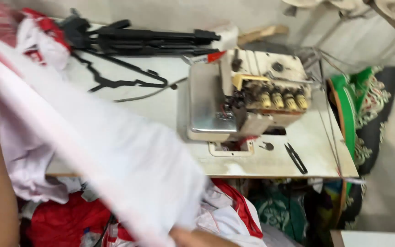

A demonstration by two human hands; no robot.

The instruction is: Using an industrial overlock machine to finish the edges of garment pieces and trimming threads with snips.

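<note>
Stretching across your lap, the white cloth [115, 155] hangs blurred between your arms, well short of the overlock machine [245, 98] on the table [316, 151]. Nothing sits under its foot yet, so feeding remains. Thread snips [296, 158] lie beside it. Your hands are hidden; I cannot tell their grip.

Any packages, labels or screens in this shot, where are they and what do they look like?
Small box: lying on the table behind the sewing machine, beside the black tripod; a flat oblong, white with a red end.
No screens or signs show; any labels on the machine are too blurred to tell.
</note>
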